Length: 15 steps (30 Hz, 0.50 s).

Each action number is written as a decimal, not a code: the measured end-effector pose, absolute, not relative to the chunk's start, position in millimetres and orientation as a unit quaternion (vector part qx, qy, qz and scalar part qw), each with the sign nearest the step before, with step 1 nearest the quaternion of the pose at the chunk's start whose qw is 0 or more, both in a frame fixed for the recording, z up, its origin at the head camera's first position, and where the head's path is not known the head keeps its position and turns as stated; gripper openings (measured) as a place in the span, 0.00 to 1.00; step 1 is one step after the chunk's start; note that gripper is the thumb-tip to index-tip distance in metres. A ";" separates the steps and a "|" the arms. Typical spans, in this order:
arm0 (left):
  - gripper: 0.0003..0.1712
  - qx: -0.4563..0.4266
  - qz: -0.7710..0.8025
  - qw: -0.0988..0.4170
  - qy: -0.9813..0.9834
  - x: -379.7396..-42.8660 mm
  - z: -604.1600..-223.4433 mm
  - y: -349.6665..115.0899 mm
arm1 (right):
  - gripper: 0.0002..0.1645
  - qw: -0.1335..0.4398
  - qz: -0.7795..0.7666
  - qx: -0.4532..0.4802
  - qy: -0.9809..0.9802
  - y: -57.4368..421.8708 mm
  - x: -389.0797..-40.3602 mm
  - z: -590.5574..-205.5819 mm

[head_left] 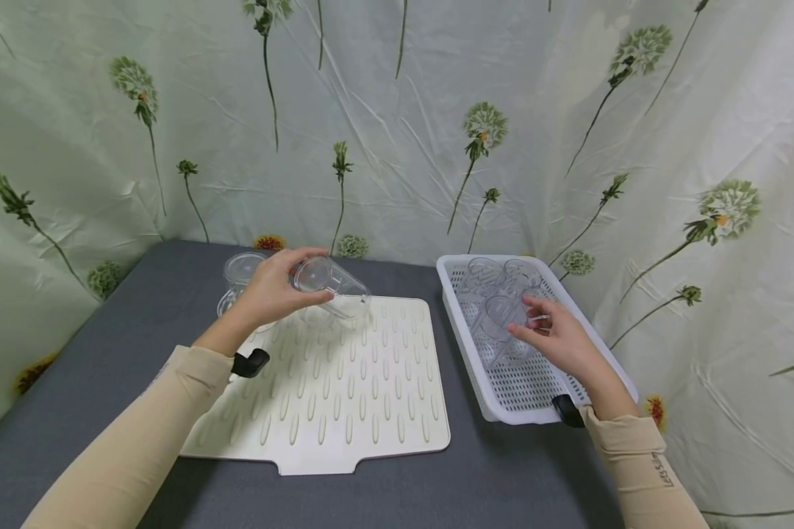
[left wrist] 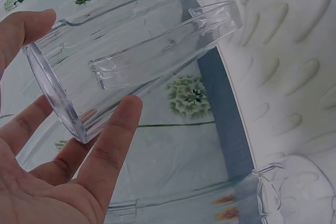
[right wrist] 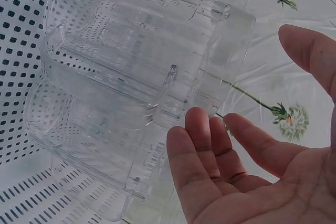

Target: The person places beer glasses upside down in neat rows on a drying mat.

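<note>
In the head view, my left hand (head_left: pixel 274 290) grips a clear mug (head_left: pixel 347 290) by its base end, over the back of a cream ridged mat (head_left: pixel 344 389). The left wrist view shows that mug (left wrist: pixel 152 51) tilted, its handle facing the camera, with thumb and fingers around the base. My right hand (head_left: pixel 559 334) is over a white basket (head_left: pixel 466 342), fingers spread and loosely bent, holding nothing. Its fingertips are right by the clear mugs (right wrist: pixel 131 66) standing in the basket.
Behind my left hand, more clear mugs (head_left: pixel 241 268) stand at the mat's back left corner. A dark grey cloth (head_left: pixel 106 353) covers the table. At the back hangs a pale curtain (head_left: pixel 397 147) with dandelion prints.
</note>
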State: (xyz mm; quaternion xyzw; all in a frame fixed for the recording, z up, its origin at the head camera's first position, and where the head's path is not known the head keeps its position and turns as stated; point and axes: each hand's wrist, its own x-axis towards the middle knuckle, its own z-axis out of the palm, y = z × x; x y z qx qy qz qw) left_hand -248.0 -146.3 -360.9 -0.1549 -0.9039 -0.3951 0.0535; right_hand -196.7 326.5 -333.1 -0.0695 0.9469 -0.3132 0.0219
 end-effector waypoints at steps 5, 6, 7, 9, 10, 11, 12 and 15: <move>0.42 -0.152 -0.383 0.046 -0.910 -250.0 -359.9 -144.8 | 0.46 0.025 -0.308 -0.069 0.949 327.4 -196.2 -332.8; 0.42 -0.151 -0.381 0.044 -0.911 -250.4 -359.7 -144.4 | 0.46 0.025 -0.306 -0.069 0.949 327.6 -196.3 -333.0; 0.43 -0.151 -0.378 0.042 -0.912 -250.8 -359.6 -144.4 | 0.46 0.025 -0.304 -0.070 0.950 327.6 -196.5 -333.1; 0.43 -0.151 -0.375 0.039 -0.914 -251.4 -359.1 -144.1 | 0.45 0.026 -0.301 -0.072 0.951 327.3 -197.2 -333.4; 0.43 -0.150 -0.374 0.037 -0.914 -251.5 -358.8 -143.9 | 0.45 0.027 -0.299 -0.073 0.951 327.3 -197.6 -333.6; 0.43 -0.150 -0.372 0.036 -0.915 -251.7 -358.5 -143.7 | 0.45 0.028 -0.297 -0.073 0.952 327.3 -197.8 -333.8; 0.43 -0.150 -0.371 0.035 -0.916 -252.0 -358.4 -143.6 | 0.45 0.029 -0.296 -0.073 0.952 327.2 -198.0 -333.8; 0.43 -0.149 -0.366 0.033 -0.918 -252.4 -357.7 -143.0 | 0.45 0.033 -0.296 -0.072 0.952 327.4 -198.4 -334.0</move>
